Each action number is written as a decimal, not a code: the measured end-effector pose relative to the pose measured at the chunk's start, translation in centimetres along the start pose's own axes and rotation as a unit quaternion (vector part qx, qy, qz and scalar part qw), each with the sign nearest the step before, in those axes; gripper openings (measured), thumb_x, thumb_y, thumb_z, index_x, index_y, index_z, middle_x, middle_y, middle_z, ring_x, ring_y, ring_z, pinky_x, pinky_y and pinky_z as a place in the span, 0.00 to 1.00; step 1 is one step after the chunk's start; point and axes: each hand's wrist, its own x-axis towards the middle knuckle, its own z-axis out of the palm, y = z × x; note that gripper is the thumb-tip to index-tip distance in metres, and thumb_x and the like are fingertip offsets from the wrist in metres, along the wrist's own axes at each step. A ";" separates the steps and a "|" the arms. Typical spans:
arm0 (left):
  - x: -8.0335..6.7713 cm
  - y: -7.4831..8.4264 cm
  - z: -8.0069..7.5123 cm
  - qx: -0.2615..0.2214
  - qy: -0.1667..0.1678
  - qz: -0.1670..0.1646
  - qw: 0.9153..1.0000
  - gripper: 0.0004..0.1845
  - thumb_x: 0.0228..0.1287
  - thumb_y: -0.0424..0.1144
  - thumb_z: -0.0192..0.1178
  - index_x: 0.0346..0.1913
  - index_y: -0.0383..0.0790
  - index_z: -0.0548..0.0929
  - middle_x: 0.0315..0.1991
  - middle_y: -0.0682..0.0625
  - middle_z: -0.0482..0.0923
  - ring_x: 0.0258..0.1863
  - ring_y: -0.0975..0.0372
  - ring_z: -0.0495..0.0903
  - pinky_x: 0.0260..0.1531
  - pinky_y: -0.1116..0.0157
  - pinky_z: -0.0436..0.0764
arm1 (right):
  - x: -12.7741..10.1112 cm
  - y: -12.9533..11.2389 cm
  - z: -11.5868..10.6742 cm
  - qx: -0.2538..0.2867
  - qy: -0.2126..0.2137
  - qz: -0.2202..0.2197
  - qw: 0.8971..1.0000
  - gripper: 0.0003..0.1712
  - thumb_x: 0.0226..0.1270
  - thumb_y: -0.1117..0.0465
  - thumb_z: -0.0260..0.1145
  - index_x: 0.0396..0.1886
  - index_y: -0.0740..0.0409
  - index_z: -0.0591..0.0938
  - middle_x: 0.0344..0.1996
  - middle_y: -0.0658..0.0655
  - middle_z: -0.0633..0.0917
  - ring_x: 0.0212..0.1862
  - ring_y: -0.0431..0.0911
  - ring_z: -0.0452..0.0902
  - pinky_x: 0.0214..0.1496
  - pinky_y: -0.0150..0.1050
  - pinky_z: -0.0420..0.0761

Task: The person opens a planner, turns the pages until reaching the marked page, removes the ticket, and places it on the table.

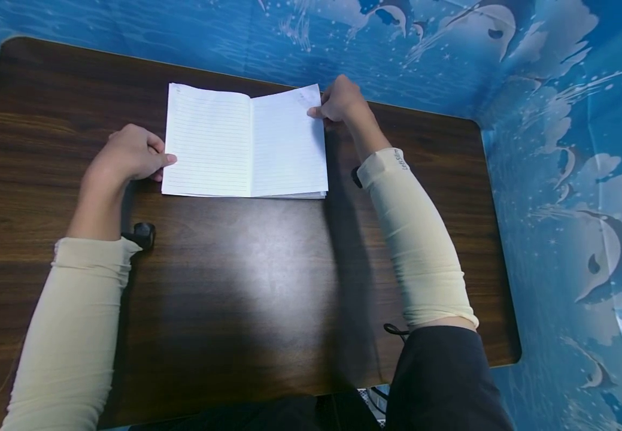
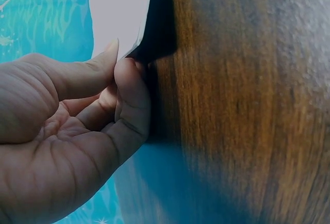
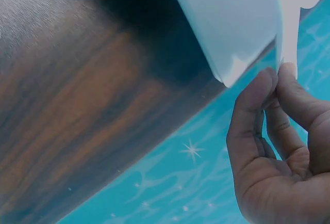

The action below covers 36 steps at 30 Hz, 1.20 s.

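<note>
An open lined notebook (image 1: 246, 143) lies flat on the dark wooden table (image 1: 235, 281), toward the far side. My left hand (image 1: 130, 154) rests at the notebook's left edge, its thumb (image 2: 98, 69) and curled fingers touching the left page (image 2: 121, 12) near the lower corner. My right hand (image 1: 340, 102) pinches the upper right corner of the right-hand page (image 3: 242, 22) between thumb and fingertips (image 3: 258, 95); that corner is lifted slightly off the pages below.
Blue cloth with a dolphin print (image 1: 569, 120) surrounds the table at the back and right. A small black wrist-camera mount (image 1: 143, 234) shows under the left forearm. Cream sleeves cover both forearms.
</note>
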 end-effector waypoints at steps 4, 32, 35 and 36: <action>0.0 -0.1 0.0 -0.001 0.001 -0.001 1.000 0.17 0.75 0.44 0.56 0.48 0.29 0.79 0.24 0.43 0.80 0.31 0.50 0.73 0.36 0.51 0.65 | -0.5 -0.4 -0.7 -0.009 -0.007 -0.004 1.000 0.29 0.67 0.43 0.66 0.62 0.51 0.82 0.40 0.54 0.88 0.43 0.43 0.86 0.55 0.38 0.78; 0.0 0.0 0.3 -0.004 0.013 -0.007 1.000 0.16 0.74 0.41 0.57 0.49 0.28 0.79 0.27 0.40 0.79 0.32 0.50 0.75 0.34 0.52 0.68 | -4.1 -4.3 -2.0 0.154 -0.029 -0.131 0.979 0.17 0.68 0.47 0.64 0.39 0.58 0.83 0.34 0.54 0.80 0.30 0.44 0.80 0.42 0.34 0.83; 0.0 0.1 0.4 -0.004 0.011 -0.005 1.000 0.16 0.74 0.41 0.57 0.48 0.28 0.79 0.27 0.40 0.79 0.32 0.50 0.75 0.34 0.53 0.67 | -4.3 -4.9 -1.8 0.183 -0.044 -0.133 0.973 0.17 0.68 0.48 0.65 0.41 0.58 0.82 0.35 0.55 0.79 0.32 0.45 0.80 0.45 0.35 0.83; 0.0 0.1 0.4 -0.004 0.011 -0.004 1.000 0.16 0.74 0.41 0.57 0.47 0.28 0.79 0.27 0.41 0.79 0.31 0.50 0.74 0.34 0.53 0.67 | -4.4 -5.1 -1.7 0.195 -0.048 -0.133 0.971 0.17 0.68 0.48 0.65 0.42 0.58 0.82 0.35 0.55 0.79 0.32 0.45 0.81 0.46 0.35 0.83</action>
